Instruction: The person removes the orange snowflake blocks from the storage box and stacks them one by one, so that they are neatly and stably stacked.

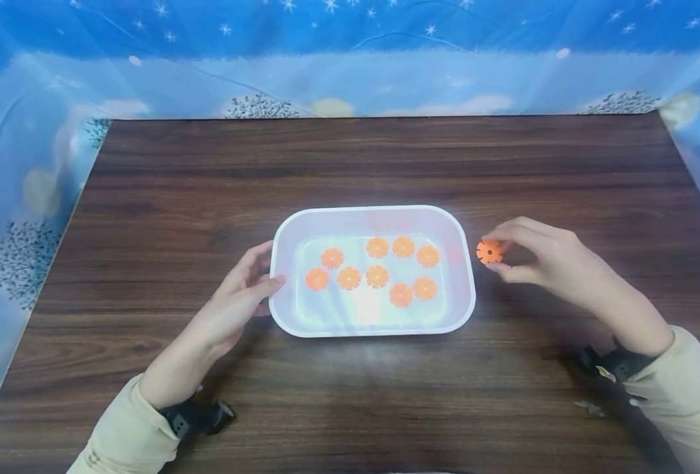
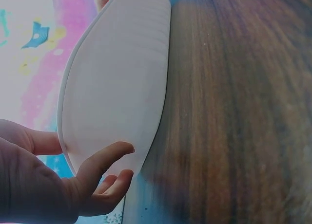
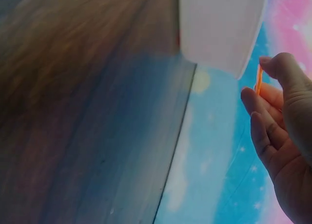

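Note:
A white plastic tub stands on the dark wood table, with several flat orange notched discs spread over its floor. My left hand grips the tub's left end, thumb over the rim and fingers against the outer wall, as the left wrist view also shows. Just off the tub's right end, my right hand pinches one orange notched disc between thumb and fingertips. In the right wrist view that disc appears edge-on, beside the tub's white wall.
The wood-grain table spreads around the tub on all sides. A blue cloth with snowflakes and trees hangs along the back and sides. Black wrist cameras sit on both forearms. A small clear scrap lies near the right forearm.

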